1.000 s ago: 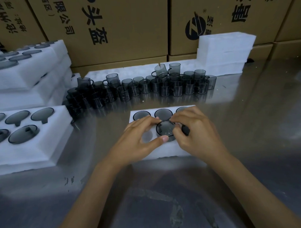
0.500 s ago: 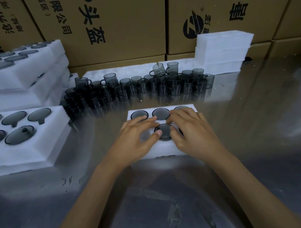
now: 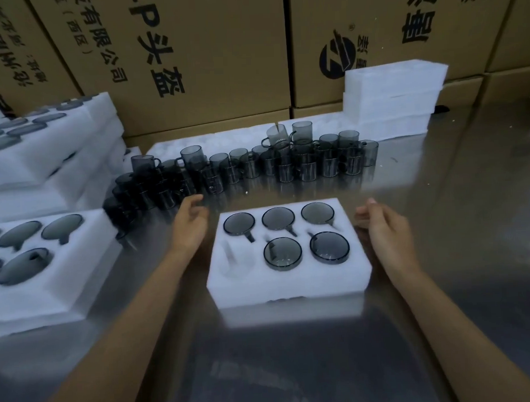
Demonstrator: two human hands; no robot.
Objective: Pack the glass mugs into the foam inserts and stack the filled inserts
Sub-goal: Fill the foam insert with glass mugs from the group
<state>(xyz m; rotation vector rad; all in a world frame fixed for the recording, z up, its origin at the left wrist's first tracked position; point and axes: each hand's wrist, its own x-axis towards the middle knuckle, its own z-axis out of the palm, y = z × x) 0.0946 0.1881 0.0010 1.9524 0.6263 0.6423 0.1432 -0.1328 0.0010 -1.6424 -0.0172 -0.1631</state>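
Observation:
A white foam insert (image 3: 290, 282) lies in front of me on the steel table. Several smoky glass mugs sit sunk in its holes, among them the near middle mug (image 3: 282, 253) and the near right mug (image 3: 329, 247). The near left hole (image 3: 237, 259) holds nothing. My left hand (image 3: 190, 223) hovers just left of the insert, fingers loosely curled and apart, holding nothing. My right hand (image 3: 384, 226) hovers just right of it, also holding nothing. A long cluster of loose glass mugs (image 3: 250, 165) stands behind the insert.
Filled foam inserts (image 3: 47, 268) lie at the left, with a taller stack (image 3: 31, 158) behind them. A pile of foam blocks (image 3: 392, 97) stands at the back right. Cardboard boxes (image 3: 192, 53) wall off the far side. Bare steel table (image 3: 467, 193) lies to the right.
Both hands have left the near middle mug, which now sits sunk in its hole, and moved apart to either side of the insert. The view has come closer.

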